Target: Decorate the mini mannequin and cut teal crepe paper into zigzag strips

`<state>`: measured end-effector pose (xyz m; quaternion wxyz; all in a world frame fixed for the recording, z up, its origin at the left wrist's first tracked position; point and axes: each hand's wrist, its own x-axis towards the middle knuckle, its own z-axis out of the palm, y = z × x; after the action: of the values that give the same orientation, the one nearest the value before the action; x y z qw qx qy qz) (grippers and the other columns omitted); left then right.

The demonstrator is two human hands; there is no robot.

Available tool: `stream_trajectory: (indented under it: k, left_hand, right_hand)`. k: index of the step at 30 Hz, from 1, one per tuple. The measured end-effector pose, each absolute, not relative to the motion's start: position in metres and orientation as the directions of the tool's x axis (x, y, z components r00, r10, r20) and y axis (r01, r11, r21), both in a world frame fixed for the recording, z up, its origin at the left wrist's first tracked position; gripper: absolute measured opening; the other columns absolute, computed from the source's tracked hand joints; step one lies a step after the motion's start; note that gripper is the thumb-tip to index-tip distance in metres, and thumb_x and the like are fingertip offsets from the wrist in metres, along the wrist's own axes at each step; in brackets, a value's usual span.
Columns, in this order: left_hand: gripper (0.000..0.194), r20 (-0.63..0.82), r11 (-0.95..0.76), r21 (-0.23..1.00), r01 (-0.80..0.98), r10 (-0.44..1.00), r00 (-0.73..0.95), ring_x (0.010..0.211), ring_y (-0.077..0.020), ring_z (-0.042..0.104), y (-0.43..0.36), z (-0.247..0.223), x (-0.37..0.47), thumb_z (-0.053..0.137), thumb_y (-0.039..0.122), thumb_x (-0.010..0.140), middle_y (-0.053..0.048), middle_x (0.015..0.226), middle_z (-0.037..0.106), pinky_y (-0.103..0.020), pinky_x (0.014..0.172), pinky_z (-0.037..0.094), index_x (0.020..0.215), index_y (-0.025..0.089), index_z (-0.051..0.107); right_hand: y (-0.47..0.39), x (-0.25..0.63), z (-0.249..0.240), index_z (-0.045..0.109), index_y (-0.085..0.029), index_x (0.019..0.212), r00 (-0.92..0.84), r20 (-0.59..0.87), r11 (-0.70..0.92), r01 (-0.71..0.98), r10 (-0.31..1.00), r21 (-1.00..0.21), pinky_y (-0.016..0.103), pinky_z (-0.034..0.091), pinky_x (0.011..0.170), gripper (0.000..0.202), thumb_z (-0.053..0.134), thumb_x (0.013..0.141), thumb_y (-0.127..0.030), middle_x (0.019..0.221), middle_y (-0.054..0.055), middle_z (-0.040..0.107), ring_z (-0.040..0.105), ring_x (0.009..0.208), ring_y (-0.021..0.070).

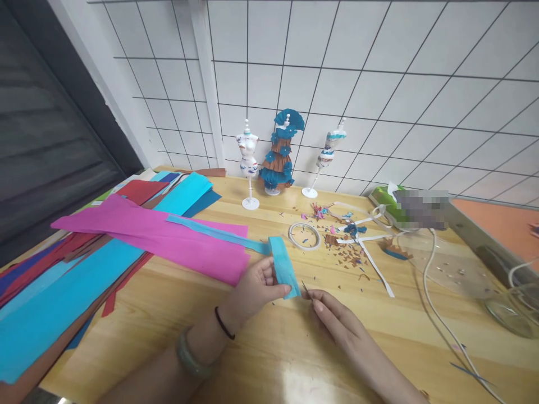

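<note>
My left hand (259, 287) is closed on a light blue crepe paper strip (284, 264), thumb in front near its lower end. The strip's long tail runs left across a pink crepe paper sheet (197, 247). Just right of the strip's lower end, my right hand (337, 315) pinches a thin, dark, pointed tool (306, 289). Its tip points up and left, close to the paper; the fingers hide the rest, and I cannot tell whether it is scissors or tweezers.
Crepe paper sheets (76, 292) pile up at left. Along the tiled wall stand two bare dress forms (248, 148) (327, 151) and one dressed in paper (281, 154). A white tape ring (304, 236), paper scraps (351, 255), a white cable (429, 292) and a glass jar (511, 311) lie rightward.
</note>
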<state>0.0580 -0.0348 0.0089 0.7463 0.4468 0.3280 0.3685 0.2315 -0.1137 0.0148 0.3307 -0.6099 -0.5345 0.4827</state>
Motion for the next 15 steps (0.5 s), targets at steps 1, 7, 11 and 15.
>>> stream_trajectory:
  k: [1,7,11,15]
  left_hand:
    - [0.041,-0.164,0.333,0.907,-0.256,0.841,0.515,0.086,-0.0170,0.062,-0.035,0.009,0.058,0.075,0.017,0.061,-0.006,0.093,0.067,-0.029,0.079,0.046,0.099,0.015,0.059]
    - [0.041,-0.181,0.354,0.906,-0.233,0.820,0.542,0.081,-0.0160,0.062,-0.038,0.007,0.059,0.076,0.018,0.060,-0.006,0.090,0.067,-0.027,0.075,0.046,0.097,0.014,0.058]
    - [0.046,-0.176,0.409,0.874,-0.261,0.768,0.616,0.076,-0.0155,0.063,-0.042,0.003,0.062,0.078,0.017,0.058,-0.004,0.084,0.067,-0.028,0.072,0.047,0.098,0.014,0.056]
    - [0.046,-0.170,0.433,0.862,-0.262,0.736,0.655,0.079,-0.0163,0.064,-0.047,0.002,0.065,0.078,0.016,0.059,-0.006,0.087,0.068,-0.028,0.075,0.047,0.099,0.015,0.056]
  right_hand:
    - [-0.114,0.232,0.015,0.060,-0.022,0.106,-0.042,-0.245,-0.217,0.335,0.969,-0.917,0.022,0.043,0.063,0.039,0.044,0.086,-0.052,0.073,0.001,0.057,0.052,0.069,0.0160]
    - [-0.116,0.231,0.014,0.059,-0.020,0.094,-0.034,-0.158,-0.143,0.279,0.987,-0.950,0.025,0.043,0.070,0.032,0.048,0.084,-0.049,0.082,0.002,0.059,0.054,0.078,0.0182]
    - [-0.114,0.226,0.007,0.059,-0.020,0.087,0.015,-0.155,-0.152,0.312,0.988,-0.938,0.025,0.042,0.064,0.030,0.059,0.076,-0.048,0.076,0.001,0.059,0.052,0.071,0.0176]
    - [-0.113,0.223,0.006,0.059,-0.019,0.076,-0.018,-0.165,-0.150,0.339,0.986,-0.929,0.025,0.039,0.061,0.027,0.054,0.080,-0.045,0.066,0.000,0.058,0.051,0.065,0.0169]
